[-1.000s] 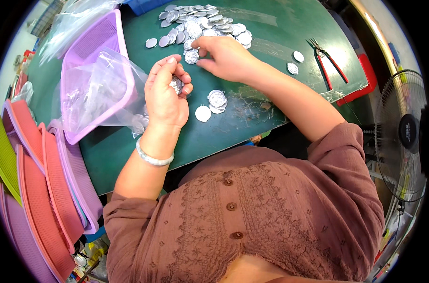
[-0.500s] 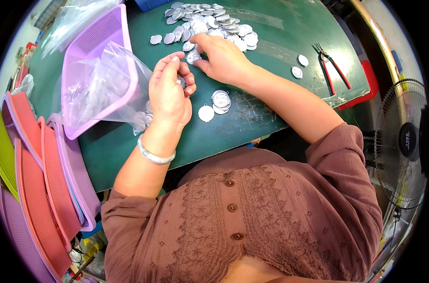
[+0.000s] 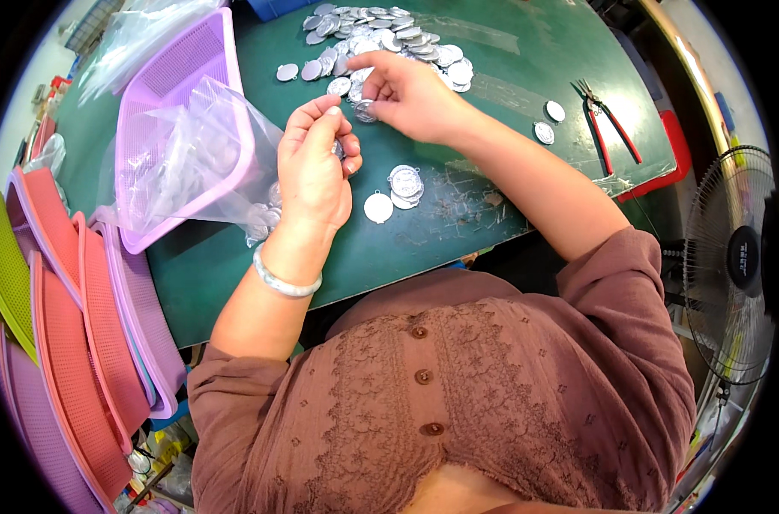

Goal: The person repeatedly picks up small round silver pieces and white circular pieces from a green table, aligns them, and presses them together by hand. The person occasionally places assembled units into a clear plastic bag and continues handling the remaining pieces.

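Observation:
My left hand (image 3: 312,163) is closed around round silver medals (image 3: 338,149), which show only in part between its curled fingers. Just right of it, my right hand (image 3: 413,96) pinches a silver medal (image 3: 365,112) between thumb and finger, at the near edge of a large heap of similar medals (image 3: 377,38). Each medal has a small loop on its rim. Closer to me lie a short stack of medals (image 3: 405,182) and a single plain-faced one (image 3: 378,207). Several more medals (image 3: 261,221) sit by a clear plastic bag, partly hidden behind my left wrist.
A purple basket (image 3: 233,51) holding clear plastic bags (image 3: 197,154) stands left on the green table (image 3: 492,103). Red-handled cutters (image 3: 599,124) and two medals (image 3: 544,132) lie right. Stacked coloured baskets (image 3: 64,343) fill the left side; a fan (image 3: 732,257) stands right.
My right hand has drawn back slightly to the right, its thumb and finger now holding a medal near the heap's edge. The left hand stays nearly in place, still holding medals.

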